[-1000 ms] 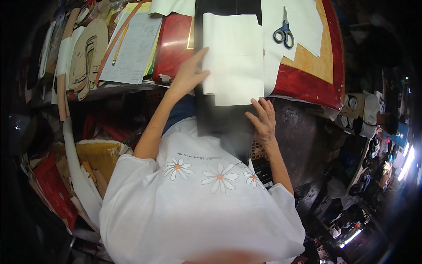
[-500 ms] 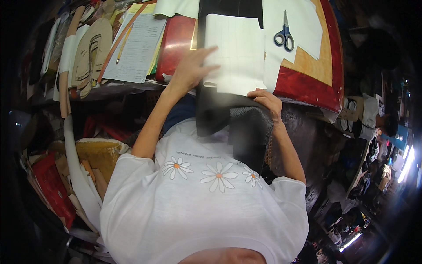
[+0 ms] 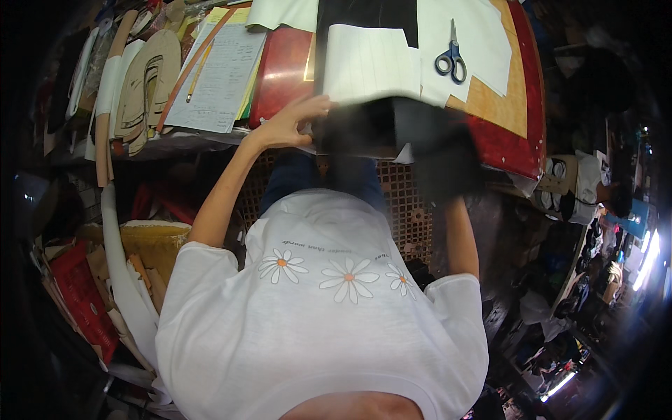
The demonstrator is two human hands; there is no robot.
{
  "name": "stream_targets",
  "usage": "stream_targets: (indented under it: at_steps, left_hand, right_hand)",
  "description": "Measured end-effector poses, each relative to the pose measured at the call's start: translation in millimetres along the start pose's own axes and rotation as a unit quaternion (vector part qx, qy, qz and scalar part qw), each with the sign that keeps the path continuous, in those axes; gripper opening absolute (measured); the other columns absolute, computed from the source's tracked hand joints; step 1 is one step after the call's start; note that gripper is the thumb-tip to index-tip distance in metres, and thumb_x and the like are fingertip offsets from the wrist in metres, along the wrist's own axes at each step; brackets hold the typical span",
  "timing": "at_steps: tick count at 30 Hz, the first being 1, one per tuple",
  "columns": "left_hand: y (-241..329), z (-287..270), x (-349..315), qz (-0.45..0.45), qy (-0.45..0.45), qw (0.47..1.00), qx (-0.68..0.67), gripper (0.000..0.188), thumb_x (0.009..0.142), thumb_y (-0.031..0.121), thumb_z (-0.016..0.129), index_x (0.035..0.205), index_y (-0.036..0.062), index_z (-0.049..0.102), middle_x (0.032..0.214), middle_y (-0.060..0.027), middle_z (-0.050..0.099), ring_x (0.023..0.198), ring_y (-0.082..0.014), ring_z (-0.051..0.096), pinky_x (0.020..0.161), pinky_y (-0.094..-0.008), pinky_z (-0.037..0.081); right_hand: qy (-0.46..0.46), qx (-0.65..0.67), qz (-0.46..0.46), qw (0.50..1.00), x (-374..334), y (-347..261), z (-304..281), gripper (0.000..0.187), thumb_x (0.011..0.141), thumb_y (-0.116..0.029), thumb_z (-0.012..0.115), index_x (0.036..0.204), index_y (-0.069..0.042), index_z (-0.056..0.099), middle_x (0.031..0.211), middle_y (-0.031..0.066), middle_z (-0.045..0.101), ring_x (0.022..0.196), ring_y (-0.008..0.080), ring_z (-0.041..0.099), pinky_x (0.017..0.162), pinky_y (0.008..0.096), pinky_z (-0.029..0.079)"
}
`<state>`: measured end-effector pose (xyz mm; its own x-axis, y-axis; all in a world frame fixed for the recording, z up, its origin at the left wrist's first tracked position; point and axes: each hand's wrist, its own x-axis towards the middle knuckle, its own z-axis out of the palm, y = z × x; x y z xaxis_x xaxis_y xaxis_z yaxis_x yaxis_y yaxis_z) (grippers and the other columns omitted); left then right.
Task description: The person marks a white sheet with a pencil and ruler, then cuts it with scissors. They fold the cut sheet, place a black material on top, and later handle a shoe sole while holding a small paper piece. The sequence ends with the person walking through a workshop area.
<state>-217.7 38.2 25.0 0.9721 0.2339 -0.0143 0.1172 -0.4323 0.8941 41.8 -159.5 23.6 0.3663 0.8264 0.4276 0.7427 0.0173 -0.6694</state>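
Observation:
A long strip of black sheet material (image 3: 367, 15) lies on the table, with a folded white sheet (image 3: 367, 61) on top. The black sheet's near part (image 3: 441, 150) is raised and folded over towards the table, smeared by motion. My left hand (image 3: 297, 124) is at the left edge of the white and black sheets, fingers stretched out and thumb apart. My right forearm (image 3: 460, 234) reaches up beneath the black flap, which hides the right hand and its fingers. Blue-handled scissors (image 3: 451, 63) rest on white pieces (image 3: 483, 45) to the right.
The red-edged table (image 3: 280, 70) holds written papers (image 3: 217, 77) with a yellow pencil (image 3: 199, 73) on the left. Beige cut pieces (image 3: 148, 80) and rolled material (image 3: 105, 105) crowd the far left. Below, a brown lattice panel (image 3: 406, 199) shows. Cluttered shelves stand right.
The black sheet's near end has swung up and right, covering my right hand and the white sheet's near part. My left hand has drawn back slightly towards me, to the sheets' left edge.

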Motion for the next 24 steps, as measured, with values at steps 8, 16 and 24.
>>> stream_targets:
  at_steps: [8, 16, 24]
  left_hand:
    - [3.2, 23.1, 23.4, -0.097, 0.277, 0.956, -0.006, 0.046, 0.092, 0.034, 0.057, 0.067, -0.0041, 0.052, 0.052, -0.0025, 0.034, 0.053, -0.0069, 0.033, 0.048, -0.0303, 0.030]
    - [14.4, 41.1, 18.5, -0.066, 0.418, 0.905, 0.033, 0.019, 0.082, 0.015, 0.064, 0.093, 0.0007, 0.059, 0.090, -0.0130, 0.058, 0.078, -0.0248, 0.056, 0.069, -0.0343, 0.046]
    - [-3.0, -26.6, 41.3, 0.168, 0.041, 0.881, 0.440, 0.062, 0.070, -0.003, 0.056, 0.131, 0.0094, 0.047, 0.140, -0.0061, 0.042, 0.131, -0.0272, 0.036, 0.107, -0.0450, 0.030]
  right_hand:
    - [-0.004, -0.108, 0.276, 0.955, 87.3, 18.3, 32.2, 0.052, 0.082, -0.048, 0.065, 0.099, 0.000, 0.059, 0.064, 0.0177, 0.061, 0.062, 0.0305, 0.062, 0.058, 0.0383, 0.046]
    - [0.067, -0.130, 0.153, 0.977, 75.8, 17.2, 31.4, 0.041, 0.089, -0.029, 0.062, 0.120, -0.003, 0.052, 0.077, 0.0137, 0.062, 0.057, 0.0190, 0.058, 0.056, 0.0319, 0.045]
    - [-0.206, -0.300, -0.176, 0.915, 59.3, 16.5, -20.6, 0.058, 0.071, -0.001, 0.060, 0.127, -0.012, 0.049, 0.132, 0.0077, 0.048, 0.120, 0.0258, 0.047, 0.099, 0.0392, 0.039]
